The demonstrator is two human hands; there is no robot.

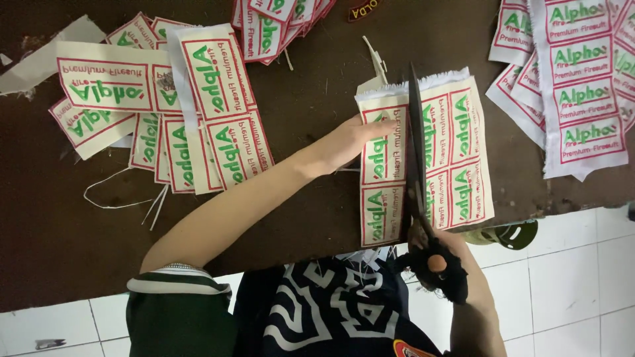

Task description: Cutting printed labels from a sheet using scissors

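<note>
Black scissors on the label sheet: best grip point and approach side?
Take the black long-bladed scissors by the wrapped handle loops at the table's near edge, coming from the wearer's side. The blade points away across the cream printed fabric sheet; the right hand grips there already.

Garment workshop: printed cloth labels heaped on worktable.

Cream label sheet flat on table, black scissors cutting lengthwise

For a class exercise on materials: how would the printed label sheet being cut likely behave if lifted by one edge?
The label sheet is probably floppy: its frayed top edge suggests woven fabric. Likely light, since the left hand flattens it while the scissors cut.
</note>
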